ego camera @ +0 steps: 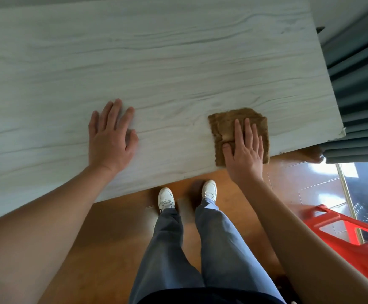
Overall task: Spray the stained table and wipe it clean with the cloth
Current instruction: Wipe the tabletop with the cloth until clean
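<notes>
My right hand (pixel 243 150) lies flat, fingers straight, pressing the cloth (pixel 240 131) onto the tabletop (pixel 156 62) near its 4 o'clock corner. At 9 o'clock from it, my left hand (pixel 110 137) rests wide on bare tabletop.

Brown folded cloth (pixel 227 126) flat near the front right corner of pale wood-grain table (pixel 156 62)
</notes>
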Tool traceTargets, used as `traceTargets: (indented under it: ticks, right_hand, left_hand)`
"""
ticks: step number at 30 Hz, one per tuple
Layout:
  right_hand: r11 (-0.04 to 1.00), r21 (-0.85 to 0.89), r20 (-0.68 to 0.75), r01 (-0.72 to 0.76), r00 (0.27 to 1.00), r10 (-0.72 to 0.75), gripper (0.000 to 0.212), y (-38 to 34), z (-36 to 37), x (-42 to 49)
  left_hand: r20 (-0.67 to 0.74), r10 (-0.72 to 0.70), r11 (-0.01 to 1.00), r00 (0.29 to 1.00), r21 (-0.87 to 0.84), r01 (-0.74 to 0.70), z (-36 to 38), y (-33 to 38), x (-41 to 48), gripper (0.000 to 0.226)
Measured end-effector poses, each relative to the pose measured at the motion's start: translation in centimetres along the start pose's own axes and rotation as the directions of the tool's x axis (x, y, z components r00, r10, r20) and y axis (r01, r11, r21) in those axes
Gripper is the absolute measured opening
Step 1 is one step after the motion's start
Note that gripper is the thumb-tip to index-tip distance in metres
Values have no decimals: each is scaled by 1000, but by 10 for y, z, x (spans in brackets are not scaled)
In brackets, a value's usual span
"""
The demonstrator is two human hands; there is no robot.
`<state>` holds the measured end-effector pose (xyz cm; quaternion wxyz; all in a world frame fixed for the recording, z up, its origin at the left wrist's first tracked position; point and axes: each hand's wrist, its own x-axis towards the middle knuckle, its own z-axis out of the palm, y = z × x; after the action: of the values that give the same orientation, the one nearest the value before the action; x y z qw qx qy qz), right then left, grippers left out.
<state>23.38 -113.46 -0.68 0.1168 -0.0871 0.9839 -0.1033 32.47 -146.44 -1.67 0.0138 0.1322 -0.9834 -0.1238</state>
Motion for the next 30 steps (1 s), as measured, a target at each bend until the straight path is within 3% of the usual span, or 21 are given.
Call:
traceTargets:
  ticks: [9,15,23,26,30]
  right_hand:
    - [998,4,-24,-60,998,60,70,39,-22,71]
    - [1000,-22,-2,3,1000,-3,71,60,-37,128]
    - [994,-35,3,102,995,-102,71,113,-66,204]
    - [990,-58,9,129,992,-128,71,135,-77,230]
    - [984,-78,7,163,987,-163,72,155,-84,257]
  left_hand:
    - [20,-35,999,999,25,35,1,6,3,59]
    - [-36,-200,979,979,-47,198,3,63,38,56]
    - [-51,-13,999,999,-39,12,34,202,163,59]
    - [17,-20,1000,1000,-6,21,52,232,195,62]
    - [-5,-77,997,997,30,77,69,246,199,63]
